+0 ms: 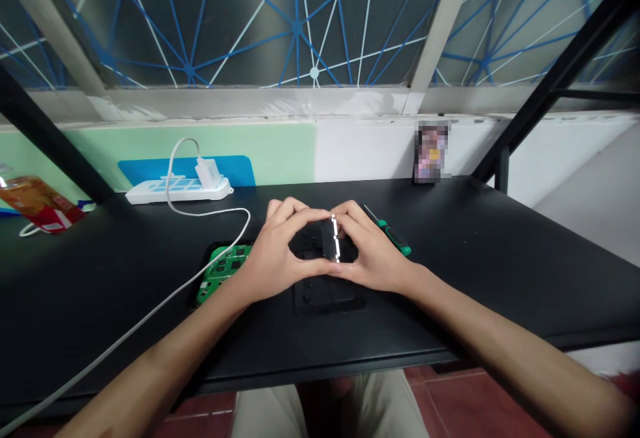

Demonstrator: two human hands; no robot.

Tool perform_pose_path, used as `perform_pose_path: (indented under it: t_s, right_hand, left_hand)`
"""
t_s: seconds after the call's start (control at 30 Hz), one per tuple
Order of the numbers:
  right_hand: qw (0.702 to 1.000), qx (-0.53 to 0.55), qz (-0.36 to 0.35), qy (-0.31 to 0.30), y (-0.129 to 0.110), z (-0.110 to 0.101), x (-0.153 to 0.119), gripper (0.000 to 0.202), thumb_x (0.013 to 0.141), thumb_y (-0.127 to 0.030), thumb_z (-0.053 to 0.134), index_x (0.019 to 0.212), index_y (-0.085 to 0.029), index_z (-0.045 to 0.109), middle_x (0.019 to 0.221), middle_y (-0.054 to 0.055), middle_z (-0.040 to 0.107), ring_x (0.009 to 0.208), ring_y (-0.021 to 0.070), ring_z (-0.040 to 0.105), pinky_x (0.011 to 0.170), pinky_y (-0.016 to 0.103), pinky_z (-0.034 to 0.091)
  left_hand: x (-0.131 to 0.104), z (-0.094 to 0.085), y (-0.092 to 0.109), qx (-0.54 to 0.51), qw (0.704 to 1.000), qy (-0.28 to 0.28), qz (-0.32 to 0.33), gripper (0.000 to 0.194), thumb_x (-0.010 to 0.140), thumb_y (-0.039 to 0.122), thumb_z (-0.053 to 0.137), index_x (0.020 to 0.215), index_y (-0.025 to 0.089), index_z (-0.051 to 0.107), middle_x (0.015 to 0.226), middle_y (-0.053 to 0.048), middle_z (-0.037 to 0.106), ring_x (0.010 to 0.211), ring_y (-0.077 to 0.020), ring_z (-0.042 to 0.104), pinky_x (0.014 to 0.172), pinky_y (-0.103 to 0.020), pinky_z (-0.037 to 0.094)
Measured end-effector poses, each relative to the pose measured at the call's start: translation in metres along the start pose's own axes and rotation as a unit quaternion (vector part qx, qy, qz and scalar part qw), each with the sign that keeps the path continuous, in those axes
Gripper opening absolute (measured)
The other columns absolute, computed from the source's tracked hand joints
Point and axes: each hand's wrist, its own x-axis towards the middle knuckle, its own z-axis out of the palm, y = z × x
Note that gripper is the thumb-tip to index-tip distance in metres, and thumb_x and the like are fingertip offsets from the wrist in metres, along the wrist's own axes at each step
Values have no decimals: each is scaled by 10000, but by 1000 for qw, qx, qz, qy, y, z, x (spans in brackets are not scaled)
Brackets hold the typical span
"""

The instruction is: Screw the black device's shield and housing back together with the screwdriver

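Note:
Between my two hands is a thin dark panel (330, 241) with a bright white broken strip along one edge, tilted so I see it nearly edge-on. My left hand (283, 248) pinches it from the left, thumb at the lower edge and fingers at the upper. On the other side my right hand (373, 248) grips the same panel with fingers above and thumb below. Beneath them a black plastic cover (325, 301) lies on the black table. A green circuit board (223, 271) in a dark case sits left of my left hand, partly hidden by it.
Right of my right hand lies a green-and-black screwdriver (393, 235). A white cable (165, 301) runs across the table from a charger on the power strip (145, 191). An orange-red packet (40, 201) is far left. A pixelated upright object (431, 151) leans against the wall.

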Motion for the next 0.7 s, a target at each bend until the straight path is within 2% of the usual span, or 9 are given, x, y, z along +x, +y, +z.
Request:
perform_pose_path:
  t_s: [0.13, 0.3, 0.57, 0.7]
  right_hand:
    - [1000, 5, -12, 14, 4, 0, -1, 565, 819, -458, 745, 1282, -251, 497, 1172, 97, 517, 935, 212, 582, 783, 398, 597]
    - [1000, -16, 17, 16, 8, -5, 0, 543, 796, -392, 773, 1261, -257, 526, 1158, 85, 532, 927, 207, 598, 791, 407, 598]
    - [999, -30, 42, 4, 5, -15, 1, 558, 787, -515, 763, 1241, -246, 581, 1126, 80, 559, 919, 206, 605, 797, 411, 590]
    - [999, -32, 42, 4, 5, -17, 1, 568, 788, -516, 764, 1249, -240, 581, 1135, 84, 561, 918, 202, 607, 785, 401, 589]
  left_hand:
    - [0, 0, -1, 2, 1000, -4, 9, 585, 726, 407, 890, 1213, 257, 602, 1069, -47, 588, 1006, -255, 501, 883, -409, 456]
    - [2, -5, -8, 11, 1000, -6, 4, 556, 746, 431, 867, 1197, 259, 590, 1147, -53, 622, 1053, -268, 532, 907, -427, 448]
    - [2, -10, -14, 22, 1000, -12, -6, 549, 735, 356, 876, 1178, 232, 576, 1139, -44, 607, 1039, -249, 518, 893, -384, 438]
    - [2, -12, -14, 36, 999, -29, -14, 497, 756, 346, 847, 1153, 226, 574, 1130, -47, 591, 1043, -259, 501, 893, -391, 428]
